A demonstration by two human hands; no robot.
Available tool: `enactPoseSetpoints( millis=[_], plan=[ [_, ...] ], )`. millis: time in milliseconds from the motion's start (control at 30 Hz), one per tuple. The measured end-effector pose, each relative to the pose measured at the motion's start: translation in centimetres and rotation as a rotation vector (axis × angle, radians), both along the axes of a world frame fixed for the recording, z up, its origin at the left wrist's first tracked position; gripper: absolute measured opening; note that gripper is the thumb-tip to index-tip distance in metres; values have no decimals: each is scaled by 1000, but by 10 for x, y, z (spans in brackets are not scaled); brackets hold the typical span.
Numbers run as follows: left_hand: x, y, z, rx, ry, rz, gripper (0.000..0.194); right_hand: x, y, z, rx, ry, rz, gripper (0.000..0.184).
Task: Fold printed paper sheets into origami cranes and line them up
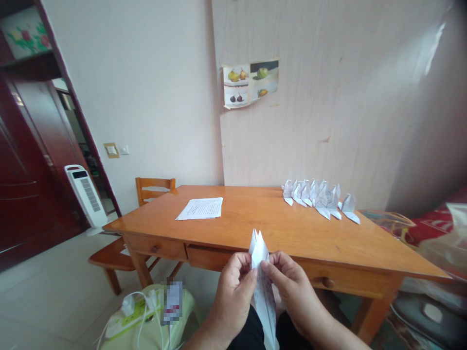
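Both my hands pinch one folded white paper piece (263, 287) in front of the table's near edge, above my lap. My left hand (233, 296) grips its left side with thumb and fingers closed. My right hand (292, 287) pinches its right side. The paper is long and narrow, with two pointed tips standing up and a long point hanging down between my wrists. On the wooden table (277, 228), a row of several finished folded paper figures (319, 198) stands at the far right. A stack of flat printed sheets (201, 208) lies on the far left.
A wooden chair (146, 194) stands at the table's left end, a white tower heater (85, 194) behind it near a dark red door (25, 184). A green bag with a power strip and cables (146, 311) sits on the floor at my left. Red bedding (434, 228) lies at right.
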State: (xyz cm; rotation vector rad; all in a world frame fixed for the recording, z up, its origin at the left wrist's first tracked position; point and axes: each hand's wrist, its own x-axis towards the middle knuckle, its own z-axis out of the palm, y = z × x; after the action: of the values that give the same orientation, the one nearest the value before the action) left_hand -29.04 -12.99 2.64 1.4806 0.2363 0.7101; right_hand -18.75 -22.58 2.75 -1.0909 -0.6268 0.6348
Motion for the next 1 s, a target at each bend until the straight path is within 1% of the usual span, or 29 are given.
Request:
enactPoseSetpoints(
  millis=[200,300,400,533,700,733,800,933,1000],
  plan=[
    [0,-2,-1,5,2,43,24,0,2,-1,2,-32,-21,41],
    [0,-1,-2,16,6,88,22,-1,3,-2,1,-48,-39,41],
    [1,-1,-2,-31,-15,127,26,-2,3,-2,-15,-62,-50,41],
    [1,-3,2,-115,-44,117,30,-3,3,0,-18,-66,-34,42],
    [2,-5,6,-196,-97,69,35,-4,4,2,51,14,-24,39],
    [2,-4,7,-214,-108,59,36,-5,4,2,63,43,1,38],
    [3,-4,9,-237,-118,50,37,-6,2,1,59,97,95,36],
    [2,-3,12,-244,-111,51,38,-4,-4,0,-19,155,339,28],
    [1,-3,12,-252,-105,40,39,-2,-5,-1,-53,151,399,29]
  ],
)
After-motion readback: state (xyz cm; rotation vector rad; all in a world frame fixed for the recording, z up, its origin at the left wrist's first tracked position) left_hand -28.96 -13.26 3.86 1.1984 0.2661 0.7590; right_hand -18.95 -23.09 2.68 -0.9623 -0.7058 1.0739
